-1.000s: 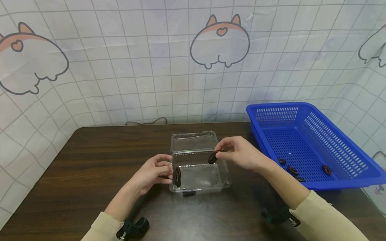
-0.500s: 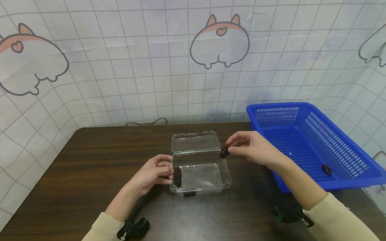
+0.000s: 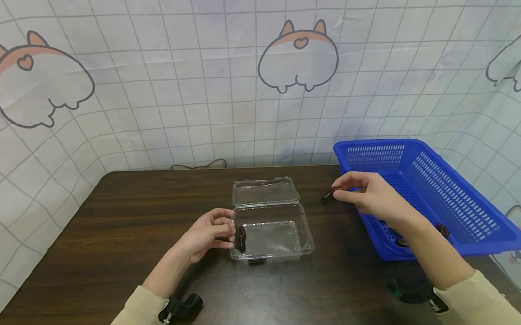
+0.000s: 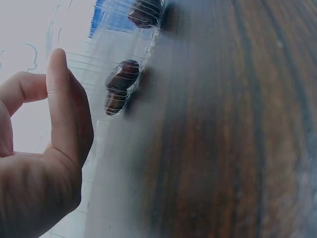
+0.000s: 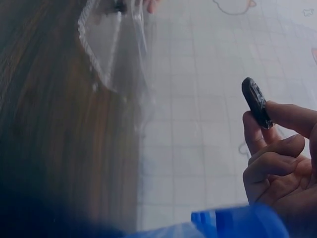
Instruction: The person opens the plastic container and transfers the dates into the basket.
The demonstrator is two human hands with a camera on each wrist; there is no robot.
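Note:
A clear plastic box (image 3: 272,239) stands on the table with its hinged lid (image 3: 266,191) folded back. Dark brown dates (image 3: 241,238) lie along its left side, and the left wrist view shows a wrinkled date (image 4: 123,77) through the plastic wall. My left hand (image 3: 208,232) holds the box's left edge with bent fingers. To the right of the box, my right hand (image 3: 366,194) pinches a single dark date (image 3: 329,196) between thumb and fingertips, in the air near the basket's left rim. One end of that date (image 5: 254,96) sticks out from the fingers in the right wrist view.
A blue slotted basket (image 3: 467,187) stands at the table's right side; several dates (image 3: 443,230) lie in its near part, partly hidden by my right forearm. Behind the brown wooden table (image 3: 157,201) hangs a white gridded cloth (image 3: 174,88) with cartoon prints.
My right hand has moved right, from over the box to beside the blue basket, with the date still pinched. The left hand and the box have stayed in place.

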